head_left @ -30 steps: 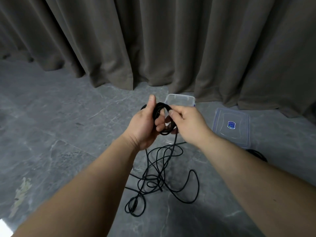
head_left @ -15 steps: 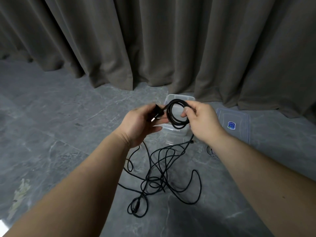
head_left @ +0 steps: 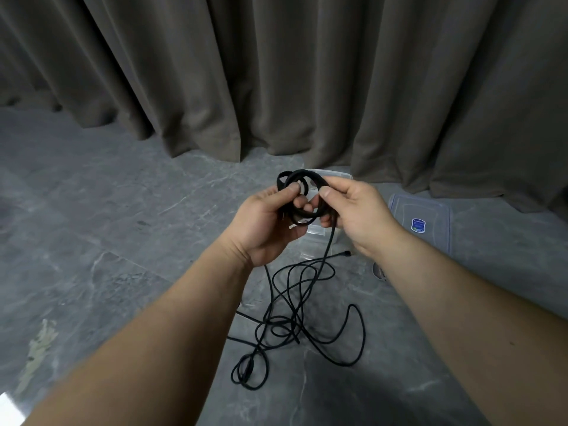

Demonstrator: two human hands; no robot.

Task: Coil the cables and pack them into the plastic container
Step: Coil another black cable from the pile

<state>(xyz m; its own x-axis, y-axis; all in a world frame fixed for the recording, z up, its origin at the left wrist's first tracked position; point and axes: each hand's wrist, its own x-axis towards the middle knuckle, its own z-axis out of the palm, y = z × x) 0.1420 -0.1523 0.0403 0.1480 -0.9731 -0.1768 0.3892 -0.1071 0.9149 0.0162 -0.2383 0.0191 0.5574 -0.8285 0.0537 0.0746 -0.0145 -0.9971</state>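
Between both hands — coiled cable (head_left: 302, 198).

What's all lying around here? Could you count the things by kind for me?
Black cable, coiled part held in both hands, loose tangle on the floor; how many separate cables I cannot tell: at least 1
Clear plastic container: 1
Clear lid with blue label: 1
Hands, left and right: 2
Total: 5
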